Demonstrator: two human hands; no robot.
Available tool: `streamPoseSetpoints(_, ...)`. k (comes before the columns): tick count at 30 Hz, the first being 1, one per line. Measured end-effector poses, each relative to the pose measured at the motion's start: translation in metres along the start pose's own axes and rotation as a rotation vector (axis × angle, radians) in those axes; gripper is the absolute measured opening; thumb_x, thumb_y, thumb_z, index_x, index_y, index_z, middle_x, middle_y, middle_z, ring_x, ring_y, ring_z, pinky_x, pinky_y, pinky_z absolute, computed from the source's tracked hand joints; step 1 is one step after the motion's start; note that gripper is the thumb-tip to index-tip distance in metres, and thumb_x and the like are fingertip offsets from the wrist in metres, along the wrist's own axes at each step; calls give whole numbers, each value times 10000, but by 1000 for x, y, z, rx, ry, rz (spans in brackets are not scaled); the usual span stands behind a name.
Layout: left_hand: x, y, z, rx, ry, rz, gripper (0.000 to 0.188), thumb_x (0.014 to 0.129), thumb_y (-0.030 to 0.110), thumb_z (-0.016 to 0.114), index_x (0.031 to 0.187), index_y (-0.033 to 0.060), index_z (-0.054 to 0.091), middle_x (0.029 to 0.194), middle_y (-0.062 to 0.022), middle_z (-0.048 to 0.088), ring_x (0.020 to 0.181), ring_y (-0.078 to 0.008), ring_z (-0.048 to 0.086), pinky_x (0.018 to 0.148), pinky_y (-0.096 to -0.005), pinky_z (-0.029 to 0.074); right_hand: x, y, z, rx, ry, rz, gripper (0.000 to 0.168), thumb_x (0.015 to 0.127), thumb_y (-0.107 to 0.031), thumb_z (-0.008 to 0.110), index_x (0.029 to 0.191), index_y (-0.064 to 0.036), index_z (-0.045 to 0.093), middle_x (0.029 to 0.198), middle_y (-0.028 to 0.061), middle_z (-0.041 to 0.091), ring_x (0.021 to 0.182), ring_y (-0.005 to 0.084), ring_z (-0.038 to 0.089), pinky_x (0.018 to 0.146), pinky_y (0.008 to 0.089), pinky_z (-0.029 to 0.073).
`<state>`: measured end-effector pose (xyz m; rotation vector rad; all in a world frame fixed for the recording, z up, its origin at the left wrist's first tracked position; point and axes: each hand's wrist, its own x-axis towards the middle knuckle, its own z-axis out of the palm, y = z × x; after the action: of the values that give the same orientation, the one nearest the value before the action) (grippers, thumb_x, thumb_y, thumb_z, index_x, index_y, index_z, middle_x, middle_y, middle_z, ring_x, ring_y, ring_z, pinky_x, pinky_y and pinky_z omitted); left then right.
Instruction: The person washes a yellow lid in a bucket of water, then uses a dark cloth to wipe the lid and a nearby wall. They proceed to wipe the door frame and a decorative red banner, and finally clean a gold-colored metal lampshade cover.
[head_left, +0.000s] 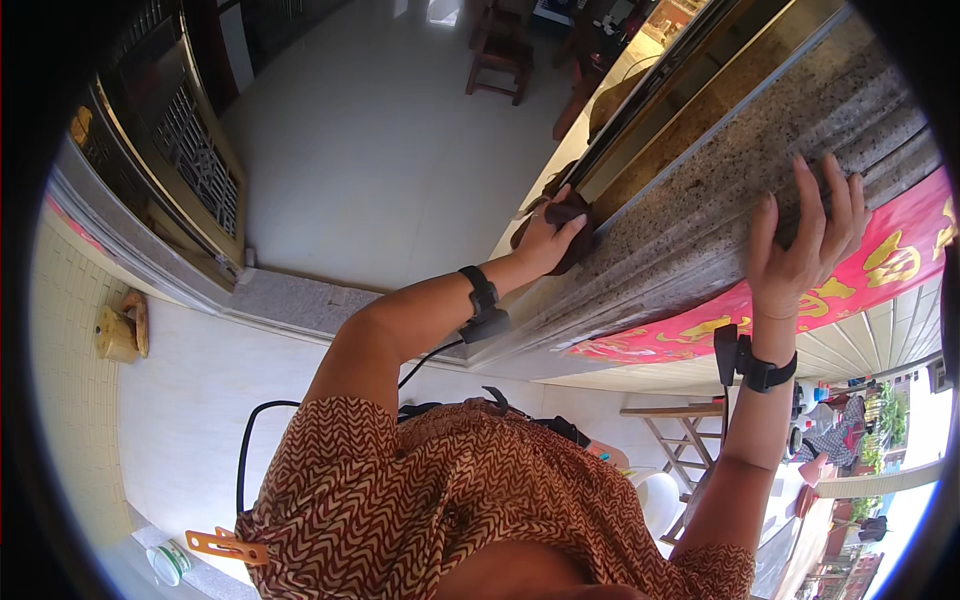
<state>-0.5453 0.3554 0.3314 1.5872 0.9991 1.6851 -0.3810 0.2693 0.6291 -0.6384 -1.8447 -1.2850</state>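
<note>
My left hand (550, 238) grips a crumpled dark brown cloth (577, 244) against the metal edge of the door frame (622, 142). Part of the cloth is hidden behind my fingers. To the right, my right hand (808, 232) holds nothing; its fingers are spread over the speckled stone door surround (705, 202), beside a red paper banner (682, 330) with gold characters. Both wrists wear black straps with small dark devices.
An open metal door with a lattice grille (199, 161) stands at the left. A stone threshold (292, 304) crosses the doorway. Inside is a wooden stool (501, 67). A yellow container (116, 334) sits at the left wall, and a wooden folding rack (675, 412) stands at the right.
</note>
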Motion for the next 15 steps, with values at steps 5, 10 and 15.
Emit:
streamPoseSetpoints(5, 44, 74, 2, -160, 100, 128, 439, 988, 242, 442, 1330, -32, 416, 1413, -204, 395, 1250, -344, 412, 1060, -371, 288, 2, -1, -9, -56, -39, 23, 292, 848, -236, 621, 1125, -151, 658, 1279, 67, 532, 1262, 293, 406, 1085, 444, 236)
streamPoseSetpoints(10, 161, 165, -20, 310, 312, 961, 486, 836, 218, 658, 1252, 28, 495, 1296, -206, 441, 1107, -447, 429, 950, -462, 375, 0, -4, -3, -92, -48, 4, 290, 878, -265, 583, 1125, -133, 660, 1272, 70, 535, 1258, 290, 394, 1071, 429, 259)
streamPoseSetpoints(15, 215, 176, -17, 192, 201, 479, 867, 850, 345, 645, 1479, 42, 131, 1268, -310, 444, 1167, -462, 413, 1001, -457, 342, -1, -1, 4, -67, 0, -27, 293, 915, -298, 544, 1107, -116, 669, 1253, 91, 541, 1224, 298, 405, 1041, 411, 301)
